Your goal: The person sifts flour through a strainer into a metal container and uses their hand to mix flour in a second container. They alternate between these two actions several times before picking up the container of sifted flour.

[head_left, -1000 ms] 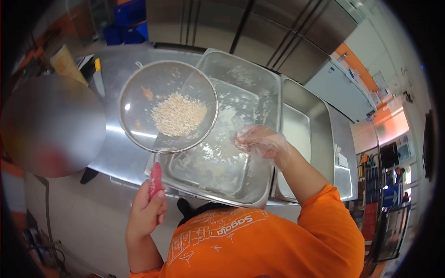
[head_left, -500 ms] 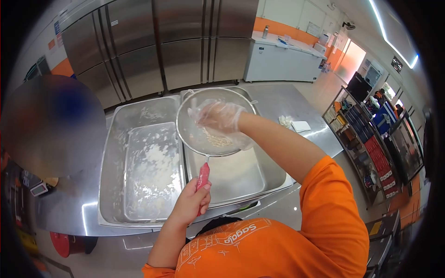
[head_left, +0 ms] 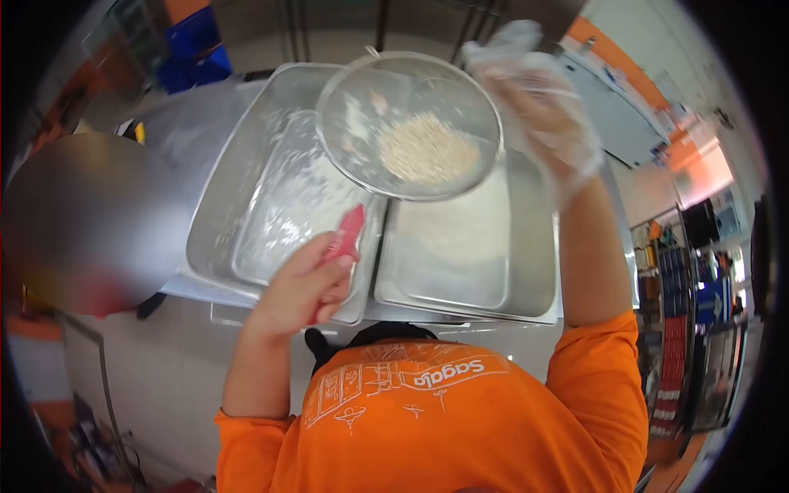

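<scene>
My left hand (head_left: 306,283) is closed around the pink-red handle (head_left: 351,230) of a large round mesh strainer (head_left: 349,144). Pale, flake-like bits (head_left: 429,149) lie heaped in its mesh, mostly toward the right side. The strainer hangs over two deep steel pans, above where they meet. Just beyond the strainer's right rim is my right hand (head_left: 542,103), in a loose clear plastic glove; motion smears its fingers. Fine pale powder covers the floor of the right pan (head_left: 532,271). White residue streaks the left pan (head_left: 218,238).
Both pans stand on a steel table (head_left: 193,131). A large blurred round patch covers the left side of the view. A white chest freezer (head_left: 612,115) stands beyond the table at the right, and a shelf rack (head_left: 674,304) with stacked goods is farther right.
My right hand has come out of the strainer to its right side. The strainer has shifted left over the pans' divide, and the flakes now lie in a heap. The view has tilted.
</scene>
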A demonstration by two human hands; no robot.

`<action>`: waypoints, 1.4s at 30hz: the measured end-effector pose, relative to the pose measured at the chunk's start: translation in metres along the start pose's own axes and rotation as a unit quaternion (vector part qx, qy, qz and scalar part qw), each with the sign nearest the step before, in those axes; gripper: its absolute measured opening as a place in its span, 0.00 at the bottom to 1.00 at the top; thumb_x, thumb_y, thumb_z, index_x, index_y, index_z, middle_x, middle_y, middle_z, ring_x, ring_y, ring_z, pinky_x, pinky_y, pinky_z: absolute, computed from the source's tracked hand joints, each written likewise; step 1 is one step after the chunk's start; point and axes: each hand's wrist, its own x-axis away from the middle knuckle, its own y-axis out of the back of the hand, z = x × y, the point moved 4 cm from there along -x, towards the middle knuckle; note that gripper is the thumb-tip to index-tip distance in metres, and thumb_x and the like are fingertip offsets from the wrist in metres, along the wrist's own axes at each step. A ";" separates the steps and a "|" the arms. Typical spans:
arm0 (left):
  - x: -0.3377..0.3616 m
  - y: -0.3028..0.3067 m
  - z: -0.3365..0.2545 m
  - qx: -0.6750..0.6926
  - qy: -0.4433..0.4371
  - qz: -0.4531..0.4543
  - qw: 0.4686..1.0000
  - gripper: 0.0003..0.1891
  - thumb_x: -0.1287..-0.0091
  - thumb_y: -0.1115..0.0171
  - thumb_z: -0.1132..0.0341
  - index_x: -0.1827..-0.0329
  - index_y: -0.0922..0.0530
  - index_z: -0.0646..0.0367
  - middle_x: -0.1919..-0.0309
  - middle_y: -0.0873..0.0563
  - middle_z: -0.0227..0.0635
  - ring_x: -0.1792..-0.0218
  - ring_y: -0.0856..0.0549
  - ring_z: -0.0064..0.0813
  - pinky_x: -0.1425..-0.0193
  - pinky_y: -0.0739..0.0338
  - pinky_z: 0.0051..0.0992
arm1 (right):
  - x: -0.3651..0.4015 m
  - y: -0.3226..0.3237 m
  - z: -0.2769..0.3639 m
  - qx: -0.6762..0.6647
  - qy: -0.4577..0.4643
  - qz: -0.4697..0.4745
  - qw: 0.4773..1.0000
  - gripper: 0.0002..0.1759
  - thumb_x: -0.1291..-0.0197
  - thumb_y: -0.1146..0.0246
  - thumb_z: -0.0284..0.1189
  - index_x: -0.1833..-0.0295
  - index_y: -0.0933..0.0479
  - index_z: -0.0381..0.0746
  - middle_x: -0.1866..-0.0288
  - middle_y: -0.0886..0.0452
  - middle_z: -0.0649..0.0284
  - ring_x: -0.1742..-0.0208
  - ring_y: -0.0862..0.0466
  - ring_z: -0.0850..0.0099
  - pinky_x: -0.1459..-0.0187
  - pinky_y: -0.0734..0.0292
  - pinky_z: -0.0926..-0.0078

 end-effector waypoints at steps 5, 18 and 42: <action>0.077 0.083 -0.019 -0.042 -0.060 -0.152 0.986 0.08 0.36 0.52 0.66 0.58 0.33 0.60 0.88 0.37 0.24 0.91 0.39 0.14 0.89 0.47 0.14 | 0.029 -0.091 0.000 -0.181 0.039 0.185 0.965 0.07 0.47 0.42 0.26 0.60 0.24 0.39 0.64 0.23 0.64 0.62 0.23 0.73 0.61 0.27 0.78; 0.205 0.227 0.012 0.078 -0.144 -0.318 0.934 0.10 0.36 0.53 0.67 0.58 0.36 0.65 0.92 0.38 0.25 0.95 0.41 0.13 0.91 0.48 0.13 | 0.133 -0.374 -0.075 0.046 0.202 0.774 0.598 0.20 0.37 0.58 0.35 0.42 0.38 0.38 0.41 0.37 0.54 0.46 0.31 0.61 0.44 0.35 0.71; 0.109 0.194 -0.008 0.057 -0.064 -0.195 0.977 0.08 0.36 0.53 0.68 0.57 0.35 0.60 0.87 0.36 0.27 0.91 0.38 0.16 0.88 0.44 0.15 | 0.029 -0.253 -0.063 -0.353 -0.497 0.308 0.731 0.07 0.55 0.35 0.22 0.69 0.25 0.33 0.68 0.22 0.58 0.67 0.22 0.72 0.69 0.28 0.77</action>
